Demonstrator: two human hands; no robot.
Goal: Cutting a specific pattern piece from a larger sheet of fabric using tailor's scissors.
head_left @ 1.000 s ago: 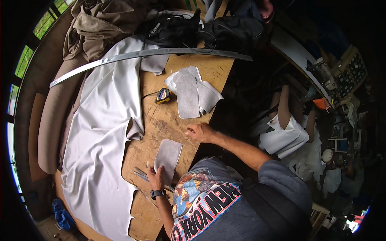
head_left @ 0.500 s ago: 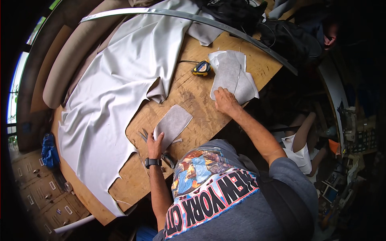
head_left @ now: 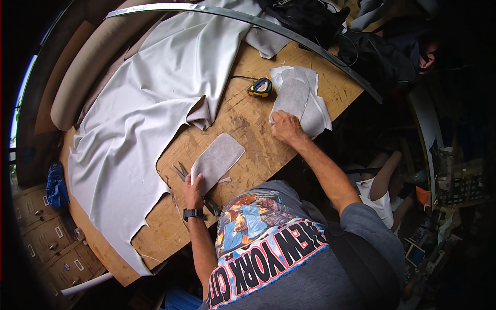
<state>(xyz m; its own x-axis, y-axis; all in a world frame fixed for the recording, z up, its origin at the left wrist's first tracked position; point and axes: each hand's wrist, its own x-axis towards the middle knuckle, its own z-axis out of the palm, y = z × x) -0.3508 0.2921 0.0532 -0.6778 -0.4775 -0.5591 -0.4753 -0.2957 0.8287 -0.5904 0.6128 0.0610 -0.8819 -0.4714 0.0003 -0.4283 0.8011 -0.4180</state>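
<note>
My right hand (head_left: 287, 128) has its fingers pinched on the lower left corner of a stack of cut grey-backed fabric pieces (head_left: 297, 93), which lies at the table's right edge. My left hand (head_left: 192, 192), with a dark watch on the wrist, grips the left edge of a single grey fabric piece (head_left: 219, 160); its fingertips are partly hidden. Metal scissors (head_left: 181, 171) lie just beyond that hand, their blades apart and their handles partly covered. A thin offcut (head_left: 224, 180) sits beside the single piece. The yellow and black tape measure (head_left: 259, 87) rests left of the stack.
A large white sheet (head_left: 129, 139) with a grey underside drapes over the left of the wooden table (head_left: 248, 139). A long metal strip (head_left: 248, 18) crosses the far side. Fabric rolls (head_left: 88, 77) lie at the far left, dark bags (head_left: 372, 57) at the far right.
My right hand has drawn slightly toward me at the stack's corner. My left hand stays by the single piece, its fingers now closer to the edge. The whole view has shifted a little.
</note>
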